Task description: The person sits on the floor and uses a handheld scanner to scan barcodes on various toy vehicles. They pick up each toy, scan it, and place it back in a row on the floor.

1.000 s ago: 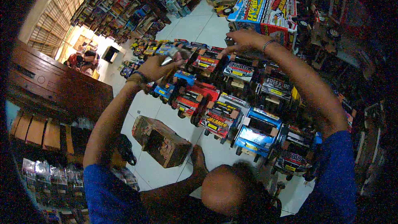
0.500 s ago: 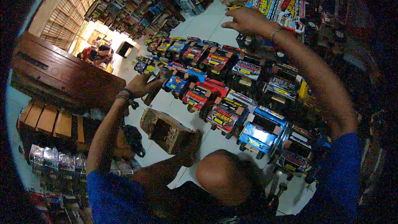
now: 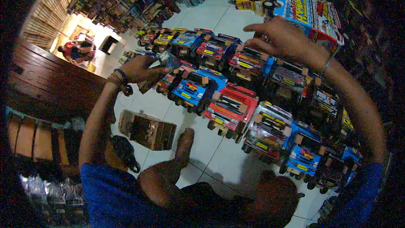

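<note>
My left hand (image 3: pixel 139 69) is closed around a hand tool with a grey metal part (image 3: pixel 159 62); its exact kind I cannot make out. It hovers at the left end of two rows of toy trucks, close to a blue toy truck (image 3: pixel 192 89). My right hand (image 3: pixel 278 38) is raised over the far row, its fingers apart and holding nothing visible. Beside it stands a large toy truck with a printed box body (image 3: pixel 312 14). A red toy truck (image 3: pixel 232 106) and a silver one (image 3: pixel 268 128) sit in the near row.
A wooden box (image 3: pixel 152 133) with small pieces inside lies on the white tile floor (image 3: pixel 213 154) by my bare foot (image 3: pixel 184 139). A dark wooden panel (image 3: pixel 55 82) stands at left. Stacked toy trucks (image 3: pixel 122 0) fill the back, and a person (image 3: pixel 78 52) sits far off.
The view has shifted, with the truck rows sitting farther right and lower. My right hand has come nearer over the far row, away from the gap at the back. My left hand still grips the tool.
</note>
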`<state>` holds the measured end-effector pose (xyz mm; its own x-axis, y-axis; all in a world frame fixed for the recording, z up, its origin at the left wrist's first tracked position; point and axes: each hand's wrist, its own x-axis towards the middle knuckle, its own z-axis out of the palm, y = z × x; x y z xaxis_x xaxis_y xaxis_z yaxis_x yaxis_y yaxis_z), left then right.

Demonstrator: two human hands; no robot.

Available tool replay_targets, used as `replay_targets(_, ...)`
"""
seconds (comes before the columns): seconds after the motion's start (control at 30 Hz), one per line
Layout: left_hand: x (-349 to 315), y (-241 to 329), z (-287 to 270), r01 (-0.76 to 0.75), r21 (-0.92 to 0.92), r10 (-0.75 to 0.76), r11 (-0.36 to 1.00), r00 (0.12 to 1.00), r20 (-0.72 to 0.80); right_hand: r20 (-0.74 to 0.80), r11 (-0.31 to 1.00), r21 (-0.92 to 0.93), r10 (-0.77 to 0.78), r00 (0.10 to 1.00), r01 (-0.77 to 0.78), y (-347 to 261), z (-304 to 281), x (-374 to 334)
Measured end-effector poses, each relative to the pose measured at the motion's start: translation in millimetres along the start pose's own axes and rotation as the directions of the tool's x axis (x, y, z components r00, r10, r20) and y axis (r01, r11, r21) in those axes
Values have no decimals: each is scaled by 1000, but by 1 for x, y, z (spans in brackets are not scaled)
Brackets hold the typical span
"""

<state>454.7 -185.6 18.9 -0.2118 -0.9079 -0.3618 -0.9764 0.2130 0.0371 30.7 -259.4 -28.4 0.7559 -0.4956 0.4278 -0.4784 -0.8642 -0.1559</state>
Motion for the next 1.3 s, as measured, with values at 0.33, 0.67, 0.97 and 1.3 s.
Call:
replay_targets(0.33, 4, -25, -14, -221, -152, 257, 963, 924, 283, 458, 945, 35, 275, 846, -326, -138, 94, 41)
replay_targets(0.67, 43, -39, -2, -716, -203, 742, 668, 619, 258, 518, 809, -88, 536, 667, -581, -173, 111, 50)
replay_targets(0.97, 60, -52, -4, -731, -302, 791, 611, 566, 230, 397, 779, -167, 614, 682, -605, -189, 124, 51)
replay_targets(1.3, 46, -7, -10, -502, -336, 604, 797, 656, 453, 270, 828, -45, 549, 791, -559, -183, 137, 25)
